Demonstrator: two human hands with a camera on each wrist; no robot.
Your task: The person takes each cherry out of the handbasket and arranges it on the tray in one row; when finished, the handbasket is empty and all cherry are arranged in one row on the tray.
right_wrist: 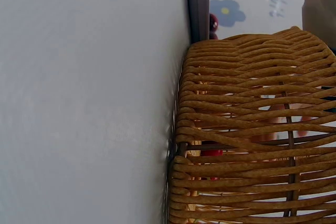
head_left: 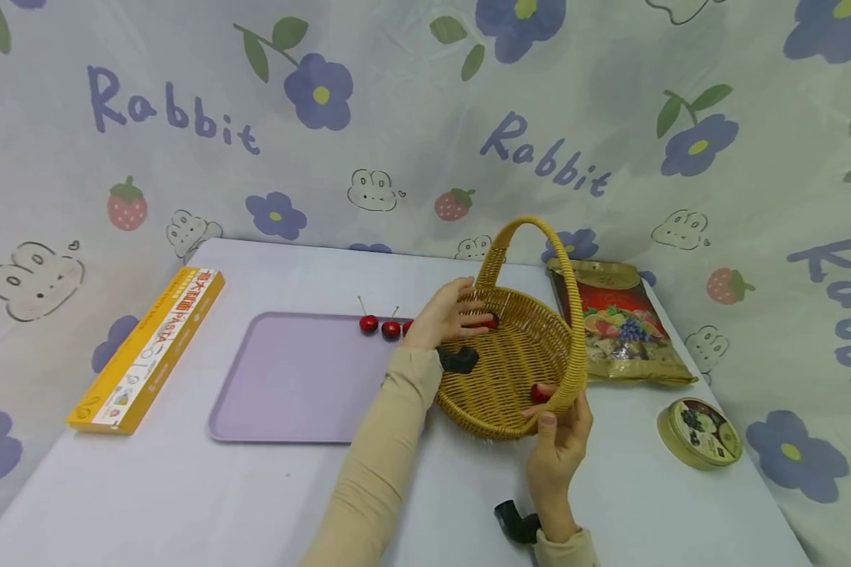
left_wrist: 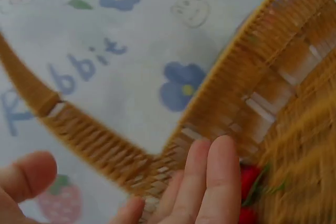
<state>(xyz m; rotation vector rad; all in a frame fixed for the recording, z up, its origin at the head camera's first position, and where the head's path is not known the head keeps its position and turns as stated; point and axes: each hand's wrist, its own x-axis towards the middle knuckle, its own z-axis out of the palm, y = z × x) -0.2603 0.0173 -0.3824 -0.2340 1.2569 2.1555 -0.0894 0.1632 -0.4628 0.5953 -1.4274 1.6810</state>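
A woven wicker basket (head_left: 499, 394) with a tall arched handle (head_left: 576, 315) stands right of the middle, its inside facing me. My left hand (head_left: 443, 315) reaches over its left side with fingers stretched out. Red cherries (left_wrist: 249, 182) with green stems lie beside those fingers, inside the basket. At the near right, where the handle meets the rim, my right hand (head_left: 560, 441) grips the basket, thumb outside and fingertips over the edge. Another red cherry (head_left: 541, 393) shows by these fingertips. The right wrist view has the basket's woven wall (right_wrist: 252, 114) up close; the right hand is out of it.
A lilac tray (head_left: 298, 378) lies left of the basket, with several cherries (head_left: 391, 330) at its far right edge. Farther left is a yellow pasta box (head_left: 145, 354). On the right are a red and gold bag (head_left: 620, 323) and a round gold tin (head_left: 700, 433).
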